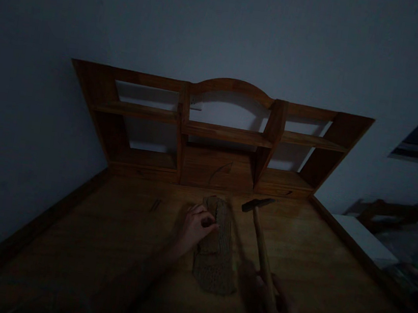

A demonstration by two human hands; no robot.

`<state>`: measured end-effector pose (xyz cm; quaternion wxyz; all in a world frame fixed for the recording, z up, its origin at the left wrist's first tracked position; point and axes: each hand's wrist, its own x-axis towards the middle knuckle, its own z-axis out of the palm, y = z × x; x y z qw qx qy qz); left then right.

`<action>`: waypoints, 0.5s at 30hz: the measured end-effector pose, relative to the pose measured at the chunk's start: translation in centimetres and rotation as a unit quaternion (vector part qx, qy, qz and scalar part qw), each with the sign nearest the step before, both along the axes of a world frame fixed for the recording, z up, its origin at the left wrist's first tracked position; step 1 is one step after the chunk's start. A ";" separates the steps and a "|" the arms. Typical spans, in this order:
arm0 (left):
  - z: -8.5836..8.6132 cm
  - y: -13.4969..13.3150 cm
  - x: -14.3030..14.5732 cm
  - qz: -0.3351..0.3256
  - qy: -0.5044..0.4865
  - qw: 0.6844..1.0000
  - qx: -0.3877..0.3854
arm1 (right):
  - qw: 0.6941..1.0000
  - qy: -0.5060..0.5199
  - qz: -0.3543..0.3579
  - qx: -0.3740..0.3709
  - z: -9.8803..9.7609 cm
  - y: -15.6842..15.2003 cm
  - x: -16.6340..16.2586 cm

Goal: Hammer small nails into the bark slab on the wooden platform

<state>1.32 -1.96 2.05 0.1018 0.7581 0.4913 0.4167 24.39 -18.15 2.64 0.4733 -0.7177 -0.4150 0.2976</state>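
Observation:
A rough, dark brown slab (225, 241), like a piece of wood or bark, lies lengthwise on the wooden desk top. Over its upper left part is my left hand (195, 229), thumb and forefinger pinched together just above the surface. Whatever sits in that pinch, if anything, is too small and dark to make out. My right hand (281, 310) is wrapped round the lower handle of a hammer (262, 240). The hammer's metal head is raised to the right of the slab's far end, apart from it.
Two thin dark pieces (155, 205) lie on the desk (120, 247), left of the slab. A wooden shelf unit (223, 134) stands along the back against the wall. Past the desk's right edge are a white surface (362, 238) and a wooden chair back (394, 214). The light is dim.

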 end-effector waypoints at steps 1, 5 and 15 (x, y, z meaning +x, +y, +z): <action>0.1 0.0 0.0 0.000 0.001 1.000 0.002 | 1.000 -0.008 0.004 -0.005 -0.1 -0.2 -0.2; -0.2 0.4 0.1 -0.013 -0.024 1.000 -0.015 | 0.998 -0.025 0.051 -0.019 0.2 -0.8 -0.8; -1.7 1.4 -0.2 -0.048 -0.064 0.996 -0.035 | 0.993 -0.092 0.078 0.000 3.0 -2.5 -2.1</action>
